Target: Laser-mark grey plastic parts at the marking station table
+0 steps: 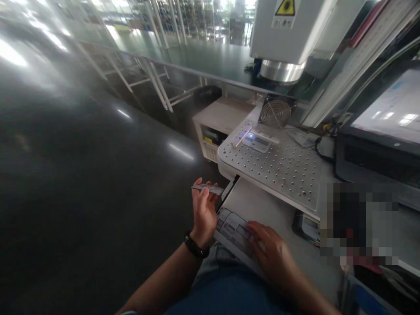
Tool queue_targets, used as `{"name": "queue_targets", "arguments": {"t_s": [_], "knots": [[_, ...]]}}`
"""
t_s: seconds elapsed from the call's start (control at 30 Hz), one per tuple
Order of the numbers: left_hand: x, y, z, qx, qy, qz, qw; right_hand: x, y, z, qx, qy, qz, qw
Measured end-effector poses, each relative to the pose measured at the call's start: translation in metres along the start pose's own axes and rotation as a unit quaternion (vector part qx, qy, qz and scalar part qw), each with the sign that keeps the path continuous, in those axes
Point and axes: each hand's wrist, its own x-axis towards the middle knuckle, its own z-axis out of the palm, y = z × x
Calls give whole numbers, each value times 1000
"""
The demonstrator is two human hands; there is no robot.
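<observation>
My left hand (204, 214), with a black band at the wrist, holds a thin flat printed plate (210, 189) between thumb and fingers, nearly edge-on to me. Close to my lap, at the front edge of the bench, lie light grey plates (231, 225) with darker rectangular windows. My right hand (271, 249) is closed on the right edge of these plates, its fingers curled over them. A similar grey plate (257, 142) lies on the perforated metal platform (278, 170), against thin guide strips, with a small blue light spot on it.
A machine head (284, 70) with a warning label hangs above the platform. Behind the platform stands a round fan (277, 111). A laptop (377, 144) is at the right, and a small dark-edged device (308, 227) sits below the platform. A low cabinet (223, 113) stands beyond.
</observation>
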Motion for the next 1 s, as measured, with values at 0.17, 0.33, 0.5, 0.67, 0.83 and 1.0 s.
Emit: {"name": "queue_targets", "arguments": {"t_s": [0.17, 0.33, 0.5, 0.67, 0.83, 1.0], "knots": [[0, 0, 0, -6, -6, -8, 1000, -17, 9, -10, 54, 24, 185, 981], [1, 0, -1, -14, -9, -11, 1000, -16, -3, -9, 183, -12, 264, 947], [1, -1, -1, -13, -5, -8, 1000, -2, -18, -4, 228, -66, 223, 946], [0, 0, 0, -5, -5, -12, 1000, -3, -14, -8, 196, -43, 253, 947], [1, 0, -1, 2, -9, -6, 1000, -5, -20, -12, 194, -121, 213, 950], [2, -1, -2, 6, -11, -4, 1000, -6, -31, -10, 210, -166, 173, 948]]}}
